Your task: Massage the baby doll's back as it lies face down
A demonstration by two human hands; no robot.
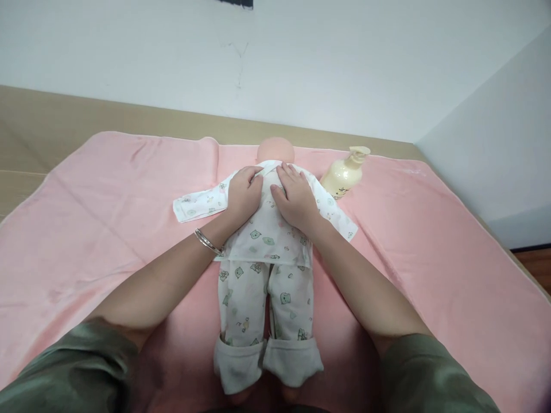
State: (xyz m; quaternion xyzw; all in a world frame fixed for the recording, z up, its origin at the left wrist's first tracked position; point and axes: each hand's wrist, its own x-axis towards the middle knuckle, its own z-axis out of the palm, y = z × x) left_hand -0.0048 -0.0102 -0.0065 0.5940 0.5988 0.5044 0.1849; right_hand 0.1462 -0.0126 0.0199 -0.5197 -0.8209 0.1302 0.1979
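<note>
A baby doll lies stretched out on a pink blanket, its bald round head (275, 150) at the far end; no face shows. It wears a white long-sleeved top (269, 241) with small animal prints and matching trousers (245, 298) with turned-up cuffs. My left hand (244, 195) rests on the upper left of the top, fingers partly curved over the shoulder area and thumb apart. On the upper right, my right hand (298, 198) lies flat with fingers stretched toward the neckline. Neither hand grips anything visible. Both sleeves spread outward; small parts of the feet show under the cuffs.
A cream pump bottle (344, 175) stands, slightly tilted in view, beside the doll's right-hand sleeve. The pink blanket (430, 246) covers a wooden surface (26, 135). A white wall (327, 69) rises behind it, with another at the right.
</note>
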